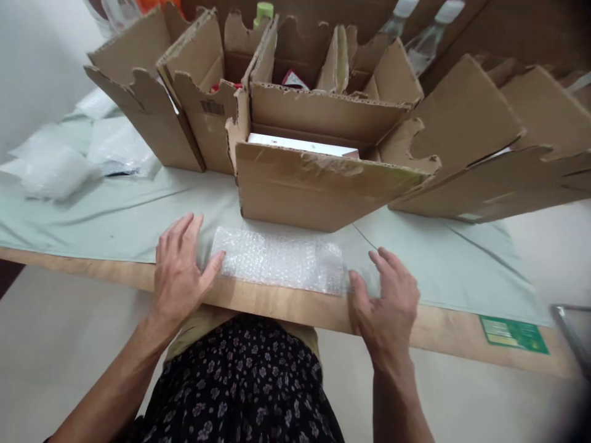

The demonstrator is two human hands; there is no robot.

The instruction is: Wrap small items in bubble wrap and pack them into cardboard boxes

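Note:
A sheet of bubble wrap (279, 261) lies flat near the table's front edge. My left hand (180, 271) rests open at its left end, thumb touching the wrap, fingers stretched forward. My right hand (385, 301) lies open at its right end, thumb against the wrap's edge. Just behind the wrap stands an open cardboard box (314, 184) with a white flat item (302, 146) inside.
More open cardboard boxes (184, 86) stand behind and to the left, and flattened cardboard (498, 147) lies at the right. Plastic bags (69, 160) lie at the far left on the pale green cloth (115, 215). A green label (513, 334) sits on the wooden table edge.

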